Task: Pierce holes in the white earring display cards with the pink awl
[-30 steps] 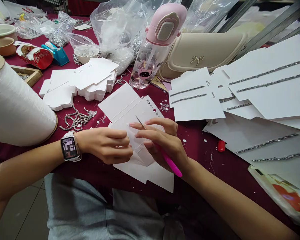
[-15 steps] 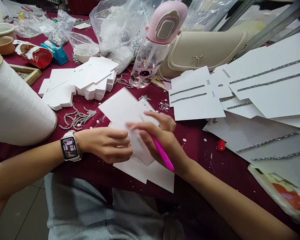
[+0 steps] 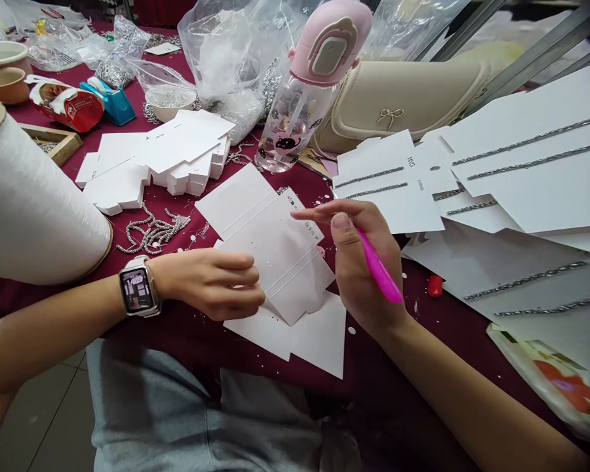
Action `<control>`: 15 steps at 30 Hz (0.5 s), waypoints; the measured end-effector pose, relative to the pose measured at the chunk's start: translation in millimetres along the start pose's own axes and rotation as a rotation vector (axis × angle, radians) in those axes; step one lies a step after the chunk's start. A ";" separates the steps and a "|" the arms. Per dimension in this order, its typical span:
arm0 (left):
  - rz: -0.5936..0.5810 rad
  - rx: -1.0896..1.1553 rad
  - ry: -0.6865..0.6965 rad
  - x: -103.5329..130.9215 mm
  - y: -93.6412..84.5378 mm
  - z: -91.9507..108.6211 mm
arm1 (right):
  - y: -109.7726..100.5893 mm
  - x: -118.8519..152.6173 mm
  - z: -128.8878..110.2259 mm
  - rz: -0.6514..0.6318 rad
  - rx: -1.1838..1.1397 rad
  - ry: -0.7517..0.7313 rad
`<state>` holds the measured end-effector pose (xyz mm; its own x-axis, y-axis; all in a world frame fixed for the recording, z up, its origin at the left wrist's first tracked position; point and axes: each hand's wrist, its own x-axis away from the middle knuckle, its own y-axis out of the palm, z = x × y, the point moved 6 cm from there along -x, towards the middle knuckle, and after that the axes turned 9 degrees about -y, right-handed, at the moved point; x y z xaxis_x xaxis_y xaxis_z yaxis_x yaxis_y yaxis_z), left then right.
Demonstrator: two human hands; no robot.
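My left hand (image 3: 214, 282), with a white watch on its wrist, is closed with curled fingers at the left edge of a white card (image 3: 280, 249). What its fingertips hold, if anything, is hidden. The card has pairs of fine lines across it and small print on its far right flap. My right hand (image 3: 366, 269) is closed around a tool with a slim pink handle (image 3: 381, 272), just right of the card. Its index finger points over the printed flap. A thin pale tip shows above the hand. More white cards (image 3: 319, 334) lie underneath.
Stacked white cards (image 3: 177, 147) and loose silver chains (image 3: 155, 233) lie at the left, beside a large thread spool (image 3: 39, 203). A pink-lidded bottle (image 3: 288, 121) and a beige bag (image 3: 408, 98) stand behind. Cards with chain strips (image 3: 376, 203) pile up at the right.
My right hand has moved right and slightly back off the card with the pink-handled tool, uncovering the card's lines and print. My left hand has barely moved.
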<state>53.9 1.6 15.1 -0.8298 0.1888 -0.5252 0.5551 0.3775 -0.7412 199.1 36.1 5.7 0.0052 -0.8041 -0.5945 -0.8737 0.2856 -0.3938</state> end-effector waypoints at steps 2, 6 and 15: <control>-0.001 0.001 0.001 0.0 0.1 0.1 | 3.5 -1.5 7.0 -0.059 -0.045 0.061; -0.008 -0.002 0.004 -0.5 0.3 -0.2 | -2.0 -5.5 12.0 -0.034 0.055 0.028; -0.032 -0.068 -0.023 1.2 0.5 -2.1 | -17.1 -12.1 21.0 0.068 -0.079 0.039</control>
<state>53.1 4.0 15.0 -0.8451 0.1550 -0.5116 0.5221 0.4443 -0.7280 224.1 51.8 4.9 -0.0729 -0.8047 -0.5892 -0.9072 0.2990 -0.2961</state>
